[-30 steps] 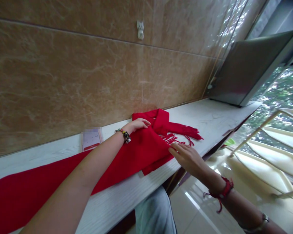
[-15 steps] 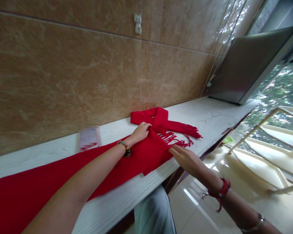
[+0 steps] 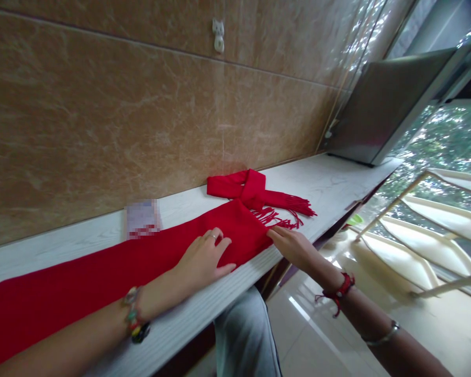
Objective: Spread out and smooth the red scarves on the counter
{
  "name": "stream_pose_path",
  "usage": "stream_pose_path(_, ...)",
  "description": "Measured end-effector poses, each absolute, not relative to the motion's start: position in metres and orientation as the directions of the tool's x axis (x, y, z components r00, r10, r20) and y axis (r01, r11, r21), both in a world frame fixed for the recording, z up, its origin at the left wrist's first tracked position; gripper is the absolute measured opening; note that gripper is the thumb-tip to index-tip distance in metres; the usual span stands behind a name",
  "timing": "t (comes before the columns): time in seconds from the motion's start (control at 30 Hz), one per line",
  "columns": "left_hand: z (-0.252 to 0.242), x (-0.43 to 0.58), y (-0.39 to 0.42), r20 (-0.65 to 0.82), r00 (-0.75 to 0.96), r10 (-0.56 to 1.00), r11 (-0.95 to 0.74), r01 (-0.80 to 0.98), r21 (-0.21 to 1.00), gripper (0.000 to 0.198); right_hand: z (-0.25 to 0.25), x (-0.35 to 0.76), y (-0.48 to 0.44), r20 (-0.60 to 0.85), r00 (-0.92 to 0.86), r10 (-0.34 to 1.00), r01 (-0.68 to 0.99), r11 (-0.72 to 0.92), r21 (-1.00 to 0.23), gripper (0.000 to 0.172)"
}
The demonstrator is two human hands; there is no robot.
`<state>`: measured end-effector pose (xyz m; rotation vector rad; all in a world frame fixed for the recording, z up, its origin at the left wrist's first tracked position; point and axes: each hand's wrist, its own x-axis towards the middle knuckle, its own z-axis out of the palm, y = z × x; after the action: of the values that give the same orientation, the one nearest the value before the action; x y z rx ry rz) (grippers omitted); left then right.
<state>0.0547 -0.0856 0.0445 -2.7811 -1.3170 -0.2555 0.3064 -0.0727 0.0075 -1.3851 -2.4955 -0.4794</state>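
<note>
A long red scarf (image 3: 141,262) lies stretched along the white wood-grain counter (image 3: 298,180), its fringed end pointing right. My left hand (image 3: 204,256), with a ring and a beaded bracelet, is over the scarf's near edge, fingers apart and curved; whether it touches the cloth is hard to tell. My right hand (image 3: 290,242), with a red cord bracelet at the wrist, pinches the near corner of the scarf's fringed end. Just beyond, a second red scarf (image 3: 255,188) lies looped over itself, its fringe spread to the right.
A blurred-out flat packet (image 3: 142,219) rests by the tiled wall (image 3: 102,131). At the counter's far end stands a grey metal appliance (image 3: 392,104). To the right, a cream tiered rack (image 3: 424,230) stands on the shiny floor. My knee (image 3: 243,324) is below the counter's edge.
My left hand has let go of the scarf's far corner and moved left and toward me, over the near edge. My right hand keeps its pinch on the near corner.
</note>
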Motion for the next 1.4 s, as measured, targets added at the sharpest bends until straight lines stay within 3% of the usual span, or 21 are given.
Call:
stream_pose_path(0.1,0.037,0.030,-0.112,0.036,0.606,0.795,-0.599,0.793,-0.112,0.033,0.006,0.307,-0.072,0.364,-0.513,0.777,0.854,0.507,0.120,0.022)
stream_pose_path(0.23,0.042,0.014,-0.116,-0.026,0.621,0.783,-0.610,0.760,-0.225,0.038,0.010,0.307,-0.071,0.322,-0.514,0.795,0.853,0.513,0.093,0.023)
stream_pose_path(0.43,0.076,0.019,-0.121,-0.001,0.650,0.760,-0.619,0.723,-0.308,0.033,0.013,0.313,-0.065,0.401,-0.429,0.809,0.902,0.408,0.143,0.022)
stream_pose_path(0.67,0.032,0.032,-0.132,-0.033,0.730,0.683,-0.692,0.631,-0.351,0.030,0.005,0.317,-0.067,0.270,-0.466,0.842,0.885,0.449,0.125,0.022)
stream_pose_path(0.83,0.060,0.026,-0.127,0.089,0.701,0.707,-0.638,0.688,-0.346,0.030,0.014,0.313,-0.067,0.259,-0.416,0.872,0.909,0.398,0.123,0.022)
stream_pose_path(0.97,0.091,0.029,-0.128,0.215,0.629,0.747,-0.559,0.770,-0.308,0.036,0.020,0.315,-0.067,0.357,-0.372,0.857,0.928,0.343,0.145,0.024)
stream_pose_path(1.13,0.052,0.043,-0.140,-0.014,0.673,0.739,-0.651,0.709,-0.271,0.039,0.006,0.320,-0.071,0.381,-0.396,0.835,0.918,0.367,0.150,0.023)
stream_pose_path(1.27,0.025,0.044,-0.144,-0.046,0.664,0.746,-0.652,0.714,-0.257,0.041,0.003,0.320,-0.073,0.319,-0.390,0.864,0.921,0.366,0.134,0.022)
stream_pose_path(1.4,0.030,0.038,-0.145,-0.059,0.628,0.776,-0.625,0.752,-0.209,0.040,0.023,0.316,-0.077,0.258,-0.452,0.854,0.891,0.444,0.092,0.026)
